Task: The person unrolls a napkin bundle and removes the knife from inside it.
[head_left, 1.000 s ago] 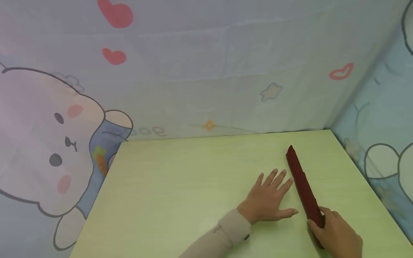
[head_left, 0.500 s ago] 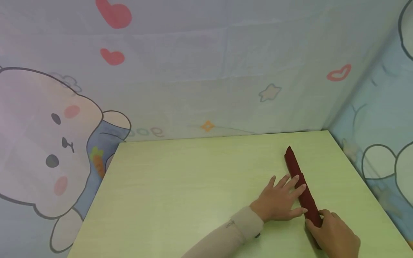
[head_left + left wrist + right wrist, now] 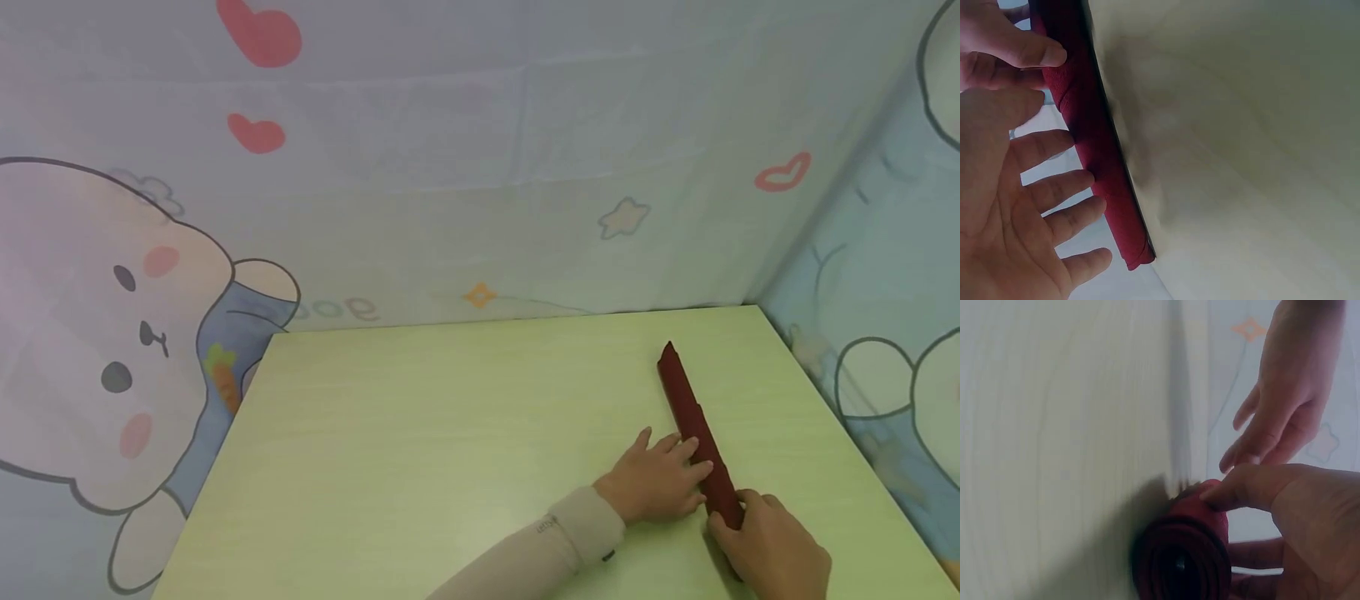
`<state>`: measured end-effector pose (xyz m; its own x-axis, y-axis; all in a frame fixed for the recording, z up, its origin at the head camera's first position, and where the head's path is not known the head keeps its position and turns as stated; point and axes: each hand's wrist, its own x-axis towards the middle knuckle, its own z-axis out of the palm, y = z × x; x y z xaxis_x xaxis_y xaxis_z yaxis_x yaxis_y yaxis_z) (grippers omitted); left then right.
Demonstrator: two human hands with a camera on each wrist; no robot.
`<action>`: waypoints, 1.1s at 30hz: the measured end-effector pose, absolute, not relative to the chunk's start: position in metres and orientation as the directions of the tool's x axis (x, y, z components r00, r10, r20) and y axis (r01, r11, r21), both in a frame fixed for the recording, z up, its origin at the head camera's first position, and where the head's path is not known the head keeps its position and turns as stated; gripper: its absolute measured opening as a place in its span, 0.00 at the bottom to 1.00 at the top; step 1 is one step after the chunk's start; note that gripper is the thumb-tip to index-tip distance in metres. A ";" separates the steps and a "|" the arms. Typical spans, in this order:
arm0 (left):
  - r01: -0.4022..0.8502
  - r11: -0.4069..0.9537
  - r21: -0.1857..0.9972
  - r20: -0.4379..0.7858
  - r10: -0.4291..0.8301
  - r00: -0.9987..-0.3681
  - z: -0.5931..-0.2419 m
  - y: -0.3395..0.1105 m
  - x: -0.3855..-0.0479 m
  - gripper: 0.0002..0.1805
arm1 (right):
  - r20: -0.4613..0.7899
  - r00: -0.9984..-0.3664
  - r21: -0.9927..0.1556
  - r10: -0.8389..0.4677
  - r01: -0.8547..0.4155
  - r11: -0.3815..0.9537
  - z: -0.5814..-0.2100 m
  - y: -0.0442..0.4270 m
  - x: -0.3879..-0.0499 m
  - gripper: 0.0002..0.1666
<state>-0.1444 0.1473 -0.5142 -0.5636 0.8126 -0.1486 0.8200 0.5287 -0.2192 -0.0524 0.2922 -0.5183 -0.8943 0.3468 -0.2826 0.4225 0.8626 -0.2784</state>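
Note:
A long dark red roll (image 3: 684,402) lies at a slant on the right part of the table; its wound end (image 3: 1182,565) faces the right wrist view. My right hand (image 3: 780,546) grips the near end, thumb on one side and fingers on the other. My left hand (image 3: 656,481) is at the roll's left side around its middle, with fingers spread and slightly bent. In the left wrist view its fingertips (image 3: 1088,178) meet the edge of the red roll (image 3: 1094,144), and the palm holds nothing.
The pale yellow-green table (image 3: 390,433) meets a hanging cloth (image 3: 420,167) printed with hearts and a cartoon animal along its back edge. Another printed cloth (image 3: 885,275) hangs at the right side.
My left hand has moved right and a little nearer, from beside the roll to its edge, with its fingers more bent. My right hand keeps its grip on the near end.

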 end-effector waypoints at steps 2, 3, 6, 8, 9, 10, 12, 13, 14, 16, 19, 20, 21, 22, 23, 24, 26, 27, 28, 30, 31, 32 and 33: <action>0.820 0.521 -0.235 -0.137 0.818 -0.559 -0.514 0.148 -0.144 0.27 | -0.268 -0.910 -0.280 0.316 0.387 0.878 -0.519 0.294 -0.051 0.40; 0.820 0.517 -0.245 -0.129 0.821 -0.556 -0.513 0.148 -0.143 0.27 | -0.260 -0.918 -0.281 0.298 0.368 0.887 -0.519 0.296 -0.050 0.39; 0.820 0.507 -0.265 -0.120 0.826 -0.550 -0.511 0.149 -0.143 0.26 | -0.245 -0.935 -0.284 0.257 0.322 0.903 -0.518 0.299 -0.048 0.39; 0.819 0.506 -0.270 -0.118 0.827 -0.550 -0.511 0.150 -0.142 0.26 | -0.248 -0.936 -0.288 0.249 0.317 0.904 -0.518 0.300 -0.048 0.38; 0.819 0.505 -0.272 -0.116 0.827 -0.549 -0.511 0.151 -0.142 0.26 | -0.252 -0.935 -0.290 0.250 0.319 0.902 -0.518 0.300 -0.048 0.38; 0.819 0.506 -0.271 -0.115 0.828 -0.549 -0.511 0.151 -0.141 0.27 | -0.255 -0.933 -0.292 0.253 0.324 0.900 -0.518 0.300 -0.048 0.38; 0.821 0.505 -0.268 -0.105 0.831 -0.546 -0.512 0.153 -0.141 0.27 | -0.260 -0.928 -0.294 0.268 0.340 0.893 -0.518 0.300 -0.048 0.37; 0.822 0.504 -0.266 -0.100 0.834 -0.543 -0.513 0.153 -0.141 0.28 | -0.259 -0.925 -0.293 0.279 0.351 0.889 -0.518 0.299 -0.048 0.36; 0.823 0.503 -0.263 -0.093 0.836 -0.540 -0.513 0.154 -0.141 0.28 | -0.259 -0.920 -0.292 0.293 0.364 0.885 -0.518 0.298 -0.048 0.35; 0.828 0.499 -0.257 -0.080 0.843 -0.533 -0.515 0.154 -0.141 0.28 | -0.259 -0.913 -0.294 0.316 0.386 0.874 -0.518 0.297 -0.048 0.34; 0.835 0.488 -0.256 -0.061 0.854 -0.517 -0.517 0.155 -0.141 0.29 | -0.265 -0.897 -0.304 0.354 0.426 0.852 -0.516 0.295 -0.049 0.32; 0.837 0.485 -0.253 -0.058 0.856 -0.514 -0.517 0.155 -0.141 0.29 | -0.269 -0.892 -0.310 0.363 0.437 0.844 -0.516 0.294 -0.049 0.31; 0.839 0.481 -0.256 -0.055 0.859 -0.509 -0.518 0.155 -0.141 0.29 | -0.273 -0.888 -0.314 0.370 0.446 0.838 -0.516 0.294 -0.049 0.31; 0.840 0.478 -0.258 -0.050 0.861 -0.506 -0.517 0.155 -0.141 0.29 | -0.274 -0.884 -0.317 0.378 0.454 0.833 -0.515 0.294 -0.049 0.30; 0.840 0.478 -0.257 -0.050 0.861 -0.506 -0.517 0.155 -0.141 0.29 | -0.275 -0.881 -0.320 0.385 0.462 0.828 -0.514 0.293 -0.049 0.29; 0.840 0.479 -0.256 -0.051 0.861 -0.507 -0.517 0.155 -0.141 0.30 | -0.276 -0.878 -0.321 0.391 0.467 0.824 -0.513 0.293 -0.049 0.29; 0.838 0.484 -0.251 -0.060 0.857 -0.513 -0.516 0.156 -0.140 0.30 | -0.271 -0.875 -0.322 0.401 0.475 0.819 -0.512 0.292 -0.050 0.27; 0.837 0.486 -0.252 -0.061 0.855 -0.515 -0.516 0.156 -0.140 0.30 | -0.268 -0.874 -0.322 0.406 0.478 0.817 -0.512 0.291 -0.050 0.26; 0.837 0.489 -0.246 -0.064 0.853 -0.518 -0.516 0.157 -0.140 0.30 | -0.263 -0.873 -0.324 0.410 0.480 0.815 -0.512 0.291 -0.050 0.24; 0.836 0.495 -0.238 -0.071 0.849 -0.523 -0.517 0.158 -0.140 0.31 | -0.261 -0.873 -0.326 0.411 0.481 0.814 -0.511 0.290 -0.049 0.20; 0.835 0.497 -0.235 -0.073 0.848 -0.525 -0.517 0.158 -0.139 0.30 | -0.258 -0.876 -0.328 0.408 0.477 0.816 -0.511 0.289 -0.048 0.18; 0.835 0.499 -0.230 -0.076 0.847 -0.527 -0.518 0.159 -0.139 0.30 | -0.255 -0.878 -0.329 0.405 0.473 0.817 -0.510 0.289 -0.048 0.16; 0.835 0.502 -0.223 -0.080 0.845 -0.529 -0.518 0.159 -0.139 0.31 | -0.252 -0.881 -0.328 0.400 0.467 0.821 -0.510 0.288 -0.048 0.15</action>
<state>-0.1390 0.1593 -0.5182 -0.5293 0.8447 -0.0798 0.8354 0.5024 -0.2229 -0.0479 0.2884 -0.5101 -0.8811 0.4003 -0.2517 0.4668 0.8212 -0.3281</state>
